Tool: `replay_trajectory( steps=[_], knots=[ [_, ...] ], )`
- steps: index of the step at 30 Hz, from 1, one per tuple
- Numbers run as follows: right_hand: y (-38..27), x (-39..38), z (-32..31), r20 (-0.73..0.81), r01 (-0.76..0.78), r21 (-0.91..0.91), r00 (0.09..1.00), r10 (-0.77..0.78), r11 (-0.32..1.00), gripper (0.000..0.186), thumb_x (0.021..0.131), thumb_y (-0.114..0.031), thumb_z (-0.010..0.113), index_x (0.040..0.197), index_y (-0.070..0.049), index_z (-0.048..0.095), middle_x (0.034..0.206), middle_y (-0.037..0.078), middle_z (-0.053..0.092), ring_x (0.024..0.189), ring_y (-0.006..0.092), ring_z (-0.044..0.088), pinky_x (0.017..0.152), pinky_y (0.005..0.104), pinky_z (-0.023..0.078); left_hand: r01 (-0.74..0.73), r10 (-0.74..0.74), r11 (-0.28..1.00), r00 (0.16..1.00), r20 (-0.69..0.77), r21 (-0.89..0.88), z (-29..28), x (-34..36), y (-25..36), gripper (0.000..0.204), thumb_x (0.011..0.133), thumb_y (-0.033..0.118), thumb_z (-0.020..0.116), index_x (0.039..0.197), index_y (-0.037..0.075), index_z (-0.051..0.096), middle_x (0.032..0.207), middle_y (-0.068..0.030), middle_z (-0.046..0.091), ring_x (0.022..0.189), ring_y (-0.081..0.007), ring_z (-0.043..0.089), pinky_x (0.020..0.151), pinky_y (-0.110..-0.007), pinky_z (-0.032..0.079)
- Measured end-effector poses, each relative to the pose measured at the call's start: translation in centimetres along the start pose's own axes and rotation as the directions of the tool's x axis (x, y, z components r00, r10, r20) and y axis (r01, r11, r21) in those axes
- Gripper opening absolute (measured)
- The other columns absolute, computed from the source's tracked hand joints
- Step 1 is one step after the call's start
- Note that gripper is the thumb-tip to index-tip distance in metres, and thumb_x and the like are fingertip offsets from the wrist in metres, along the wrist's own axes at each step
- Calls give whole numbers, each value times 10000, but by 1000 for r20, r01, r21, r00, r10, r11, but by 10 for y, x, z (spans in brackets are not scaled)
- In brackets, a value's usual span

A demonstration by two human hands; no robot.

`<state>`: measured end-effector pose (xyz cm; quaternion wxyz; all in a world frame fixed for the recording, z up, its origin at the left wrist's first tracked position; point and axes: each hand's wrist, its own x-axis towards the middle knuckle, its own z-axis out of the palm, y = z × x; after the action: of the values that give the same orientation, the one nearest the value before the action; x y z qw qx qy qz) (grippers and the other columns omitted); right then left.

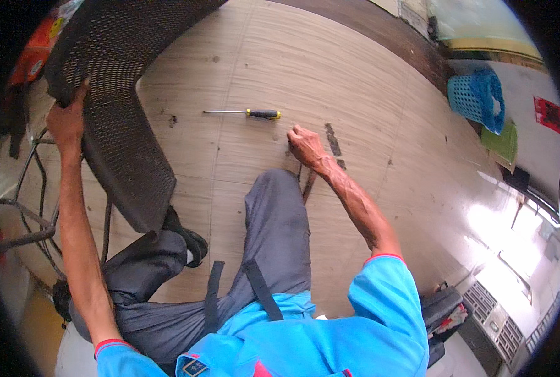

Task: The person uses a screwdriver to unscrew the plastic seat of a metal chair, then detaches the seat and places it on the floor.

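A black perforated chair shell [120, 88], bent between its two panels, stands tilted at my left. My left hand [68, 122] grips its outer edge, with the thumb over the mesh. My right hand [306, 147] is closed low above the floor, right of my knee. What it may hold is hidden; a thin dark piece and a brown strip show just below it. Ahead of this hand lies a screwdriver [264, 114] with a black and yellow handle, its shaft pointing left. Beside the hand, dark flat strips [333, 139] rest on the floor.
Bent dark metal tubing [25, 220] stands at the left, by my forearm. A blue basket [468, 97] with a blue bag sits at the far right, near a green item [501, 143]. Dark crumbs [173, 119] dot the wood-patterned floor [186, 75].
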<state>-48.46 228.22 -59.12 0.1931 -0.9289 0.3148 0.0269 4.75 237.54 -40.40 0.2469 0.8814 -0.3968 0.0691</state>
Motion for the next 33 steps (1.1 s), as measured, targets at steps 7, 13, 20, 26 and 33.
replay_trajectory(
  steps=[7, 13, 20, 26, 33],
  knots=[
    [-2, 6, -7, 72, -8, 21, 997, 6, 1000, 70, 823, -29, 529, 876, -2, 566, 892, 190, 595, 872, 354, 638, 742, 434, 537, 104, -101, 992, 994, 48, -74, -11, -3, 20, 562, 790, 475, 759, 993, -48, 717, 914, -188, 729, 883, -306, 703, 805, -394, 513],
    [-2, 10, 0, 90, -128, 31, 988, 125, 991, 126, 771, -70, 594, 874, -4, 564, 901, 218, 616, 807, 397, 636, 721, 463, 532, 148, -143, 985, 988, 55, -84, -17, -4, 33, 510, 762, 426, 776, 959, -40, 712, 872, -212, 719, 865, -339, 715, 746, -420, 527],
    [-8, 10, 2, 70, -306, 164, 952, 298, 938, 220, 689, -140, 672, 825, -5, 564, 811, 213, 615, 794, 413, 621, 712, 488, 505, 83, -77, 987, 996, 50, -136, -20, -7, 32, 450, 799, 399, 778, 979, -8, 708, 916, -152, 736, 851, -284, 713, 742, -400, 521],
    [-22, 9, -29, 163, -536, 471, 833, 528, 700, 178, 725, -126, 700, 810, 19, 642, 738, 152, 664, 663, 242, 674, 599, 365, 546, 54, -64, 968, 998, -31, -245, -23, -8, 37, 466, 803, 331, 787, 1082, -12, 640, 985, -144, 730, 906, -232, 706, 777, -355, 520],
    [-96, 3, -108, 404, -460, 888, 795, 451, 16, 178, 845, -70, 661, 901, 95, 621, 798, 137, 666, 671, 203, 690, 575, 281, 586, 95, -269, 794, 941, -207, -600, -43, -118, 110, 329, 859, 234, 702, 1050, -19, 615, 985, -133, 669, 885, -218, 635, 810, -351, 501]
  ],
)
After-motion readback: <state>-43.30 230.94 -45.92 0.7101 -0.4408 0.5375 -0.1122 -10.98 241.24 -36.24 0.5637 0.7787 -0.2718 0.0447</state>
